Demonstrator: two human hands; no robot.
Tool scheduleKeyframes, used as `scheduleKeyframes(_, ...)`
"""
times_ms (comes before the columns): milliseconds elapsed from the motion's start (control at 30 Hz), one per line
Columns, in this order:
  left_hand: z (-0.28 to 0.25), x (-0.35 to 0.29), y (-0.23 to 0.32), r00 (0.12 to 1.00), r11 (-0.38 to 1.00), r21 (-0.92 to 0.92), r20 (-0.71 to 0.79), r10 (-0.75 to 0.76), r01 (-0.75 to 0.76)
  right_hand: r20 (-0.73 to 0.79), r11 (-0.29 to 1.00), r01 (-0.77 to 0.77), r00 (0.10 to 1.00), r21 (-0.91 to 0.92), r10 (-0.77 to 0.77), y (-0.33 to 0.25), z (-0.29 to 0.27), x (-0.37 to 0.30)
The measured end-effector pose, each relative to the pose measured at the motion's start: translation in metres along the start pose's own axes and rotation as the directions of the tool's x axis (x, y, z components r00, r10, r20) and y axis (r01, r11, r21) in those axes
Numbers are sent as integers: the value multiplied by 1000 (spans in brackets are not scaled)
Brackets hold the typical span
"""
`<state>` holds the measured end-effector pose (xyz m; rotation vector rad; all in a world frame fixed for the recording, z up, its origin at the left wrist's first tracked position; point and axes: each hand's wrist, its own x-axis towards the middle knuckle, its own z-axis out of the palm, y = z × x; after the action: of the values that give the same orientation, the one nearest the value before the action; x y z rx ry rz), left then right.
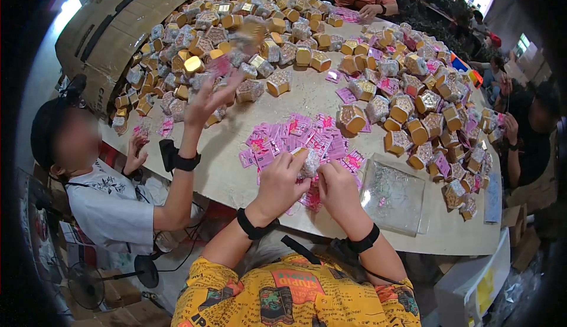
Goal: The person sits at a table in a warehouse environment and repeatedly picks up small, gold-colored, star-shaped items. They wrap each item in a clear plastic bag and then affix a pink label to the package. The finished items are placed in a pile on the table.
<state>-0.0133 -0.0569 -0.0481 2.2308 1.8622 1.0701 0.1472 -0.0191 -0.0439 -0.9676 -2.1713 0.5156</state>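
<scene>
My left hand (280, 180) is closed around a small clear-and-gold piece (309, 164), like the gold-lidded faceted jars on the table. Close beside it, my right hand (339, 190) has its fingertips pinched together; whatever they grip is too small to make out. Under and beyond both hands spreads a heap of pink printed cards (295, 135). Just right of my right hand lies a shallow clear tray (413, 209) holding fine clear strands or fasteners.
Gold-lidded jars (279, 82) pile high at the far left, with more jars (434, 124), some bearing pink cards, at right. A large cardboard box (121, 32) lies tipped at the back left. Co-workers' hands (212, 98) work at left, far side and right.
</scene>
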Motion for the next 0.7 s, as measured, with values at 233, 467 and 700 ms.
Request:
scheduleKeyframes(233,2,0,-2,1000,1000,6,-12,23,-23,20,998,18,1000,-55,-17,-1,1,4)
scheduleKeyframes(467,1,2,-2,999,999,22,-3,36,-36,16,994,55,998,-96,-54,0,-1,6)
scheduleKeyframes(700,2,3,-2,999,998,31,2,52,-52,-9,989,79,997,-128,-81,-1,-1,7)
